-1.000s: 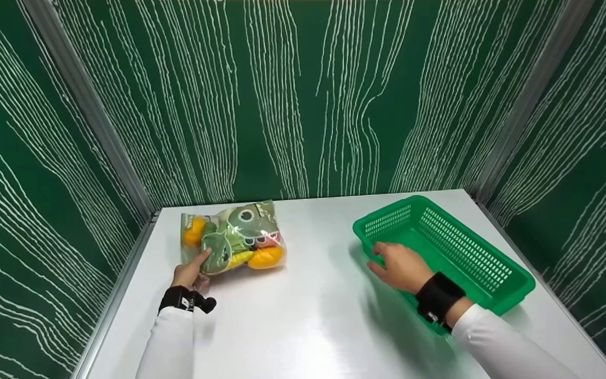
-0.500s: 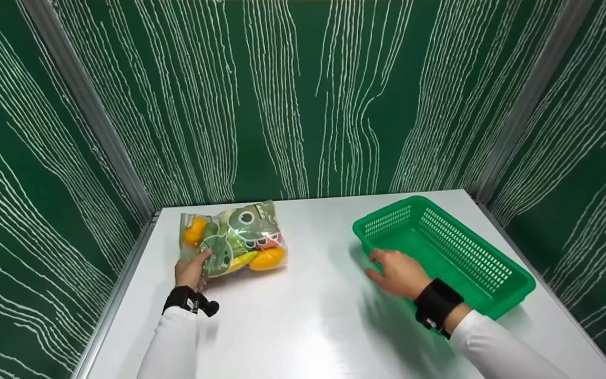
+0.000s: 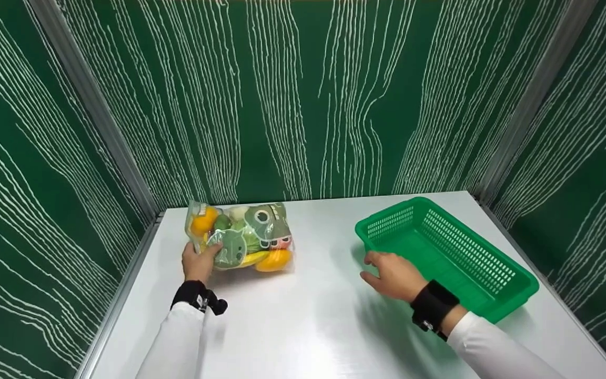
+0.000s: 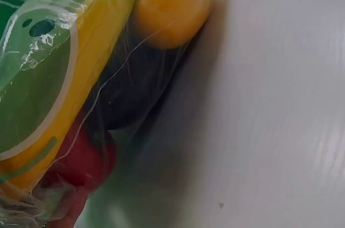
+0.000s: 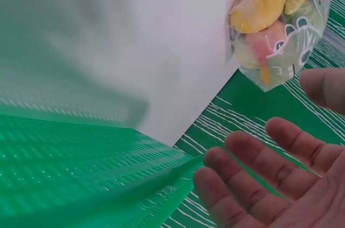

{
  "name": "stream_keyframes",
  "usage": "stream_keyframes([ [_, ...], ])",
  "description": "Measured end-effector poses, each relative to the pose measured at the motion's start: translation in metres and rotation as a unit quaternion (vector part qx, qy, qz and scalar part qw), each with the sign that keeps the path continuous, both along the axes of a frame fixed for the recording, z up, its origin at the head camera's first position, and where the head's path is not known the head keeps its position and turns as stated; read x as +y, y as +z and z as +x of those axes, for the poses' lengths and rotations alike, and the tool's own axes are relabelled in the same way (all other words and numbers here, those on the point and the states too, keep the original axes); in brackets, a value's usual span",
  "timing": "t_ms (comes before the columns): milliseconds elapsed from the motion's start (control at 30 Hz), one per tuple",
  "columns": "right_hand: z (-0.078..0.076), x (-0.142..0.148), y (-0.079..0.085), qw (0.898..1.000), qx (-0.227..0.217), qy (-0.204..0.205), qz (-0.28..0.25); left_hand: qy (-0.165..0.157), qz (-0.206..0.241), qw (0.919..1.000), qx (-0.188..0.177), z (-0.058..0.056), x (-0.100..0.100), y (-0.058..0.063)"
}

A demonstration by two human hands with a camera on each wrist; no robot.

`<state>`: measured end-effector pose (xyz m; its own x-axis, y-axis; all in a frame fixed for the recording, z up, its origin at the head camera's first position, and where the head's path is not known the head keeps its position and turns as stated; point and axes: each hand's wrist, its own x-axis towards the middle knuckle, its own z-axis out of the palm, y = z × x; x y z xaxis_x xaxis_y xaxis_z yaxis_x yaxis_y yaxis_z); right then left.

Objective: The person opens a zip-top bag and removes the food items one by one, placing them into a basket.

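My left hand (image 3: 198, 260) pinches the near left corner of a clear plastic bag (image 3: 256, 239) printed with green cartoon animals. Through its film in the left wrist view show a long yellow piece like a banana (image 4: 105, 20), an orange round fruit (image 4: 172, 9), a dark purple piece (image 4: 129, 88) and a red one (image 4: 89, 158). At right, my right hand (image 3: 395, 276) hovers over the left long rim of a green plastic basket (image 3: 429, 250), thumb apart from loosely extended fingers. In the right wrist view the palm holds nothing, and the basket wall (image 5: 81, 168) lies beside the fingers (image 5: 259, 168).
The white table (image 3: 303, 326) carries the basket on its right side and the bag toward the back left. Green walls (image 3: 313, 105) with white wavy lines enclose it on three sides, joined by grey metal posts (image 3: 537, 89).
The bag in my left hand has shifted slightly right and looks a little lifted and tilted. My right hand has drifted slightly left and down along the basket rim.
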<state>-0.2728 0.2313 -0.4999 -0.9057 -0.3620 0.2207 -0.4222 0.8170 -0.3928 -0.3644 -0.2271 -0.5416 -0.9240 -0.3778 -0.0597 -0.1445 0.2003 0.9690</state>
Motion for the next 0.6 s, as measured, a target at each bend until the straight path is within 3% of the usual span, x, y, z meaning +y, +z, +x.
stream_keyframes([
  [167,0.0,0.0,0.0,1.0,0.0,0.0,-0.001,-0.019,-0.057,0.998,0.023,-0.002,0.012,0.015],
  [333,-0.002,-0.001,-0.002,1.0,0.005,0.002,-0.007,-0.045,-0.131,0.9888,0.057,0.002,0.025,0.031],
  [433,-0.003,-0.002,-0.002,1.0,0.006,-0.001,-0.012,-0.057,-0.18,0.978,0.089,0.005,0.036,0.041],
  [600,-0.003,-0.006,0.001,1.0,0.02,-0.011,-0.011,-0.063,-0.25,0.9498,0.177,0.01,0.059,0.056],
])
